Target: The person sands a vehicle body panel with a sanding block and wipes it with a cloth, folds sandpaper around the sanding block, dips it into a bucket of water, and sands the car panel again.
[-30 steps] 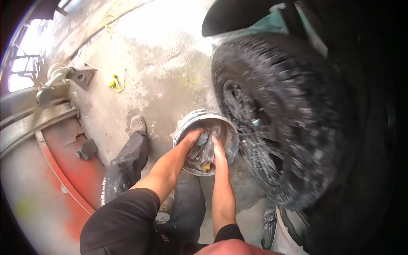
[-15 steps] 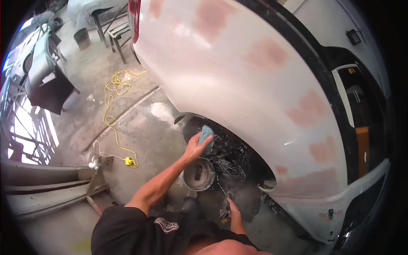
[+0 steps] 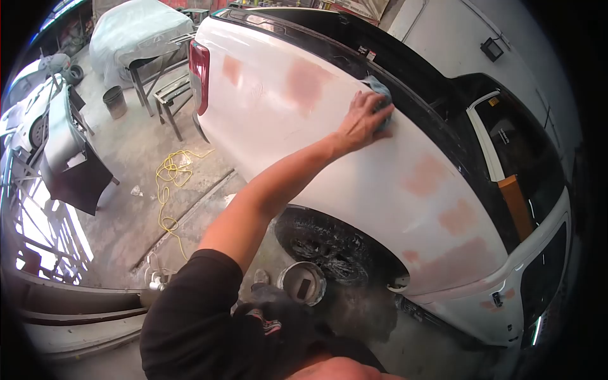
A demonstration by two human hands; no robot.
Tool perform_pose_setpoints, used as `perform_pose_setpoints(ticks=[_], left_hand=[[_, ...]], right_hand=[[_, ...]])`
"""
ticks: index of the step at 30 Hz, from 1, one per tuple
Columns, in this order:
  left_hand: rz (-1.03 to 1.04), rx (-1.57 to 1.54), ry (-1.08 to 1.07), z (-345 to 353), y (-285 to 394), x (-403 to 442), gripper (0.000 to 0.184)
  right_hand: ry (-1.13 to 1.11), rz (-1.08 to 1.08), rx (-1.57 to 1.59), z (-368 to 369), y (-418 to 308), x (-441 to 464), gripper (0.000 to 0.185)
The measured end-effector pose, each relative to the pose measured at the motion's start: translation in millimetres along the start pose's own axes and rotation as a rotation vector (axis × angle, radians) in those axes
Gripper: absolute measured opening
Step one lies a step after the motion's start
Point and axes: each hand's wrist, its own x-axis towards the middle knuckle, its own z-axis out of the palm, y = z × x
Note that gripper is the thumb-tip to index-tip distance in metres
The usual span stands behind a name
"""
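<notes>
At the left, a yellow cord point(image 3: 170, 170) lies in thin loops on the rough, stained grey floor point(image 3: 126, 190). Next comes the red tail light point(image 3: 199, 73) at one end of the white truck side point(image 3: 285, 142), which runs long from top left to bottom right. It is smooth and bulging, with dull pink patches point(image 3: 307, 83). Below it, a round bucket point(image 3: 322, 288) with a flat, dark block point(image 3: 305, 289) inside stands by the knobby black wheel point(image 3: 329, 244). Farther right, the left hand point(image 3: 360, 123) curls over a blue cloth point(image 3: 380, 87) and holds it on the truck side — high up, by the dark top edge point(image 3: 421, 113). The cloth is soft and bunched; its long way goes up and down in view, under the hand, and its top end points at that edge. Half a second ago the hand and cloth were low, by the wheel — now they are well above it. The right hand was in view then; now I cannot tell what it holds. At the far right is a dark window point(image 3: 529, 145).
</notes>
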Motion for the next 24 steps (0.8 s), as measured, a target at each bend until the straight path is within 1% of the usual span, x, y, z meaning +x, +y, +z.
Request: perform_pose_setpoints(ticks=[1,2,5,6,9,11,13,14,15,16,18,20,21,24], left_hand=[[0.1,0.141,-0.107,4,6,-6,0.079],[0.164,0.099,-0.189,8,5,-11,0.075],[0.42,-0.011,-0.214,21,-28,-3,0.069],[0.461,-0.022,-0.266,15,-38,-2,0.063],[0.554,0.018,-0.339,-5,-94,-3,0.063],[0.511,-0.025,-0.294,-31,-139,-8,0.065],[0.476,0.05,-0.333,-62,-193,-17,0.068],[0.485,0.065,-0.317,-77,-217,-19,0.071],[0.492,0.104,-0.348,-94,-239,-18,0.075],[0.488,0.151,-0.398,-108,-263,-19,0.08],[0.531,0.21,-0.459,-135,-310,-16,0.08],[0.552,0.228,-0.488,-165,-350,-7,0.085],[0.556,0.265,-0.505,-178,-373,-3,0.087],[0.636,0.337,-0.557,-219,-430,14,0.093]], right_hand=[[0.0,0.012,0.01,9,-6,3,0.043],[-0.001,0.022,0.022,18,-13,7,0.043],[-0.008,0.056,0.058,44,-30,21,0.042],[-0.013,0.067,0.064,53,-37,27,0.042],[-0.028,0.102,0.088,75,-55,54,0.041],[-0.031,0.122,0.092,88,-66,70,0.04],[-0.029,0.138,0.093,101,-77,80,0.04],[-0.044,0.13,0.096,108,-82,84,0.039],[-0.062,0.112,0.101,117,-86,88,0.039],[-0.155,0.025,0.113,111,-69,127,0.039],[-0.345,-0.146,0.159,91,-26,220,0.038],[-0.386,-0.255,0.061,131,-64,159,0.039],[-0.402,-0.311,0.014,160,-95,110,0.039],[-0.271,-0.398,0.088,214,-96,120,0.041]])
